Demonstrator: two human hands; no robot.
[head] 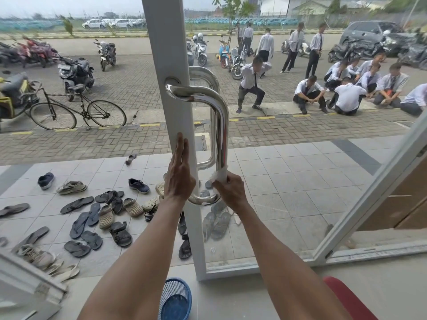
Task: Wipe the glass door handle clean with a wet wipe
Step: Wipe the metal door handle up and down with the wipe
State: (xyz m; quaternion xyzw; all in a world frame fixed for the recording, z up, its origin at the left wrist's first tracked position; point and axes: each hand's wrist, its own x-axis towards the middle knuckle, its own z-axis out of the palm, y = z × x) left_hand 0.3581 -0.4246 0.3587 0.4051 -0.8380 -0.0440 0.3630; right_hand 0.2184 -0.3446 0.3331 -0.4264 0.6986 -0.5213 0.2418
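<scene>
A polished steel D-shaped door handle (222, 125) is mounted on the white frame (168, 54) of a glass door. My right hand (231, 192) grips the low part of the handle's upright bar, with a white wet wipe (220, 173) wrapped around the bar under its fingers. My left hand (179, 174) lies flat against the white frame just left of the handle, fingers straight and pointing up, holding nothing. A second matching handle (205, 77) shows through the glass on the outer side.
A blue plastic basket (175, 299) stands on the floor by the door's foot. A red object (346, 299) lies at the lower right. Several sandals and shoes (104, 213) are scattered on the tiles outside. People, a bicycle (78, 109) and motorbikes are beyond.
</scene>
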